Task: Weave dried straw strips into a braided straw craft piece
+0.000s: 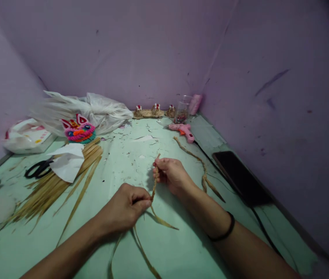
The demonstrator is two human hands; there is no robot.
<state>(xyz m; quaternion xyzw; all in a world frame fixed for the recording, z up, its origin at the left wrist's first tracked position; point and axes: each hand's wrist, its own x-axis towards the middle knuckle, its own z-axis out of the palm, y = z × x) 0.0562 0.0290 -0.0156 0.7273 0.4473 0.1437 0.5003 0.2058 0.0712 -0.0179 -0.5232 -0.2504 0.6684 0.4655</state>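
A short braid of dried straw (155, 181) runs between my two hands above the green tabletop. My left hand (128, 207) pinches its lower end, where loose strands (164, 223) fan out to the right and hang down toward me. With thumb and fingers closed, my right hand (172, 175) grips the braid near its upper tip. Right of that hand lies a second braided straw piece (193, 155) with loose ends. On the left a bundle of flat dried straw strips (51, 190) is spread over the table.
Black-handled scissors (38, 169) and white paper (69, 161) lie on the bundle, near a colourful yarn animal head (80, 131). White plastic bags (95, 110) are behind. A pink glue gun (183, 131), a clear cup (183, 108) and a dark phone (241, 178) lie right.
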